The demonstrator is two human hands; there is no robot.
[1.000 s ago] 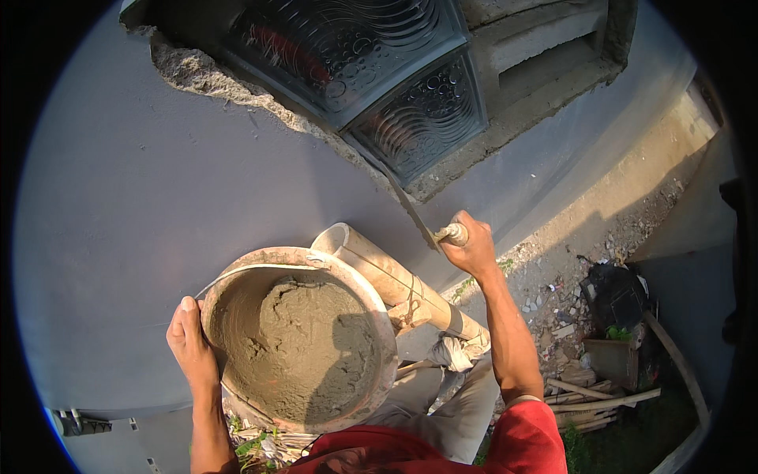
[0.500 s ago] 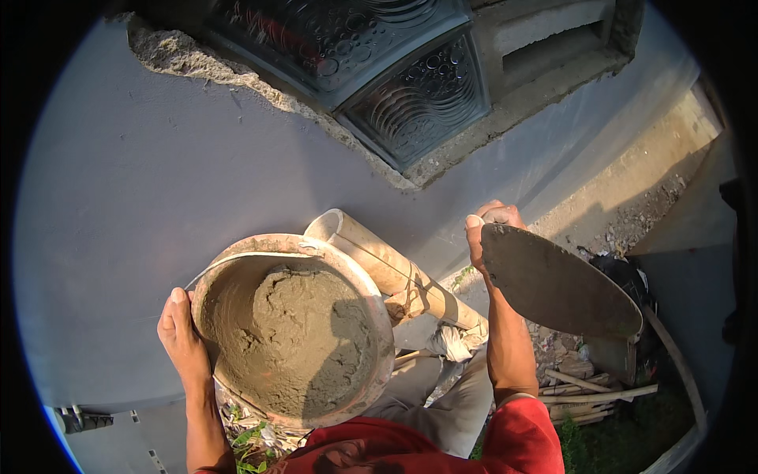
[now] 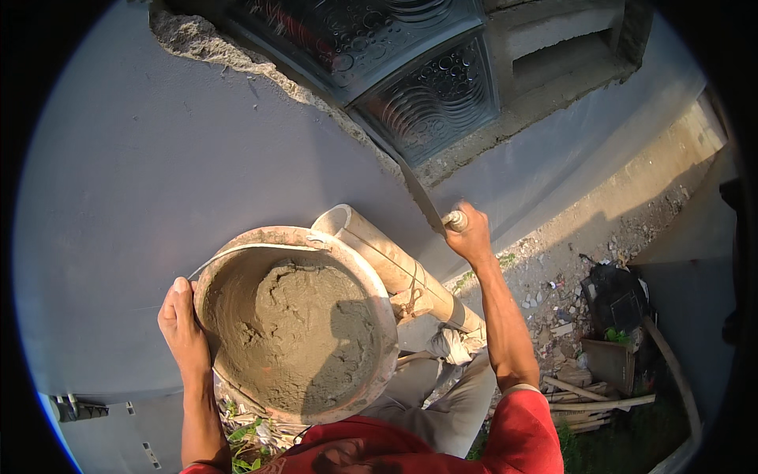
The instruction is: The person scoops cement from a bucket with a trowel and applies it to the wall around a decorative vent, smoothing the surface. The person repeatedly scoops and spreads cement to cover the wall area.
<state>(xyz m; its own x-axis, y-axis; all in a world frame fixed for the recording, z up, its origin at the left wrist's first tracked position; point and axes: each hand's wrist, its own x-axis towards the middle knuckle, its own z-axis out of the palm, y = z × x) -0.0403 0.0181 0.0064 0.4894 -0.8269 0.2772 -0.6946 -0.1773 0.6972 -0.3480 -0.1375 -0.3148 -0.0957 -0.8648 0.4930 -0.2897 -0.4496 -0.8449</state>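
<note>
My left hand (image 3: 183,322) grips the left rim of a round bucket (image 3: 387,336), its thumb on top near the wire handle (image 3: 260,248). Wet grey-brown mortar (image 3: 312,336) lies inside, partly in shadow. My right hand (image 3: 472,235) is closed around the handle of a trowel (image 3: 422,199). Its blade is seen nearly edge-on and points up and left, its tip by the lower corner of a glass block (image 3: 433,99) set in the wall. Whether the blade touches the wall I cannot tell.
A thick bamboo pole (image 3: 395,267), tied with cord, slants beside the bucket. The grey wall (image 3: 197,166) has a rough broken edge (image 3: 229,55) along the glass blocks. Down on the right are rubble (image 3: 545,292), sticks (image 3: 600,401) and a black bag (image 3: 616,296).
My right hand has swung slightly left and down, turning the trowel from blade-flat at the right to edge-on toward the glass blocks. My left hand still holds the bucket.
</note>
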